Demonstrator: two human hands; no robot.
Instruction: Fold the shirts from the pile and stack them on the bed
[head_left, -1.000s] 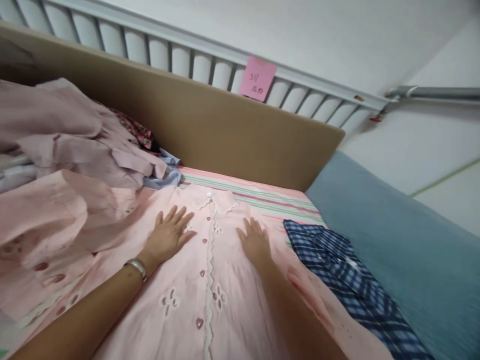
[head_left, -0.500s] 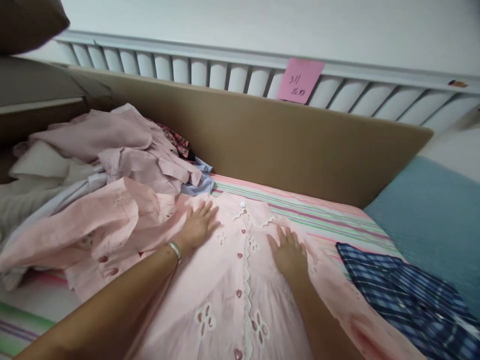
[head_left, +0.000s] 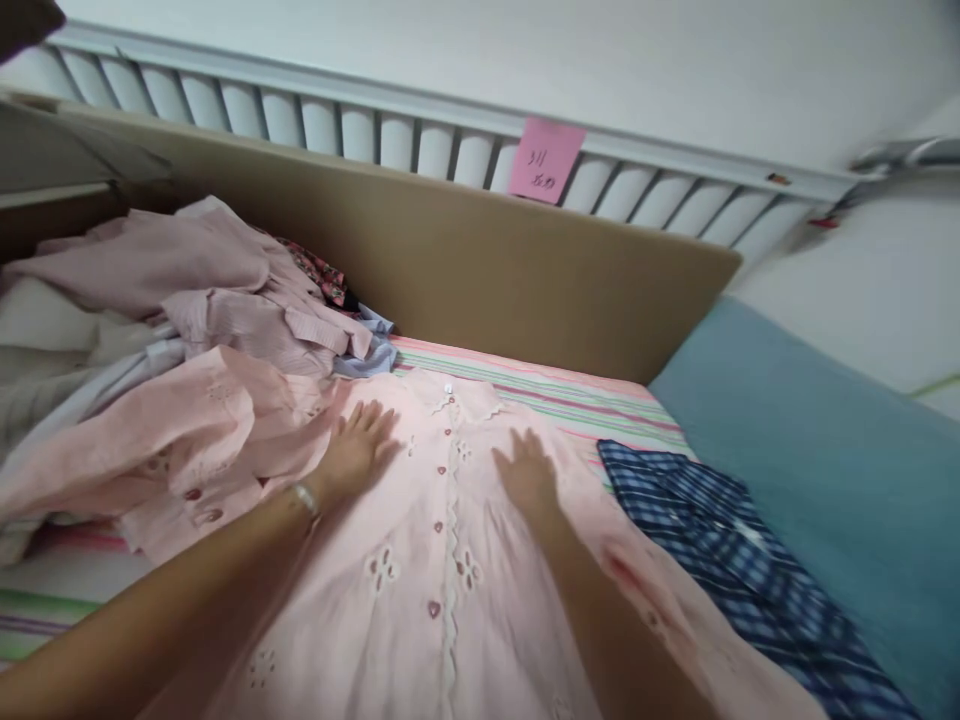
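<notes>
Pink blouse: laid out front up in the middle, on a striped cloth, its collar at the far end; heart-shaped buttons and a wavy white trim run down the front, between cut-out flowers.
Left hand: flat on the blouse's far left part, fingers spread wide, gripping nothing; a bracelet circles the wrist.
Right hand: on the blouse's far right part, palm down, fingers slightly fanned and holding nothing.
Left side: crumpled pink cloth lies against the blouse; whether they are joined, I cannot tell. Farther off, a clothes heap sits near the cardboard panel.
Right side: a blue plaid garment lies just beside the blouse.
Far side: the panel stands upright before a white radiator, which bears a handwritten pink note.
</notes>
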